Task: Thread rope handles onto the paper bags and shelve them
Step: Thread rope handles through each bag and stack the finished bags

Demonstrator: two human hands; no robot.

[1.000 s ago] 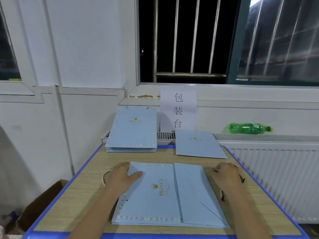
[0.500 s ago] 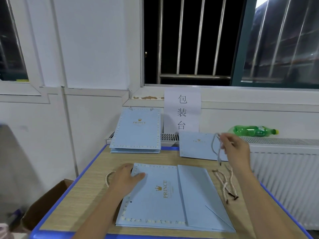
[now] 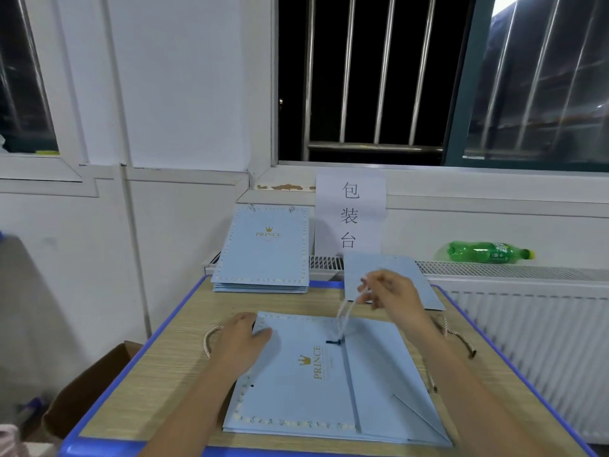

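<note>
Threading stage, first handle of the near bag. A flat blue paper bag lies on the wooden worktop, its top edge turned toward the person's left and its folded base toward the right. The left hand rests flat on the top edge with straight fingers, grip released, pinning the bag in place; a cream rope loop shows just beside that hand, though whether it is already fitted to the bag cannot be told. The right hand is raised above the bag and pinches the upper end of a pale rope handle, which hangs down so that its dark tip touches or nearly touches the bag's face near the central fold. One small punched hole is visible near the top edge, below the left hand. Spare ropes lie on the worktop at the bag's right. A stack of bags stands at the far left of the worktop, a further bag lies at the far right, partly behind the raised hand, and a green bottle rests on the radiator. By judgement, the next move calls for carrying the rope tip leftward to a punched hole, feeding it through while the left hand steadies the paper. No shelving has begun for this bag.
</note>
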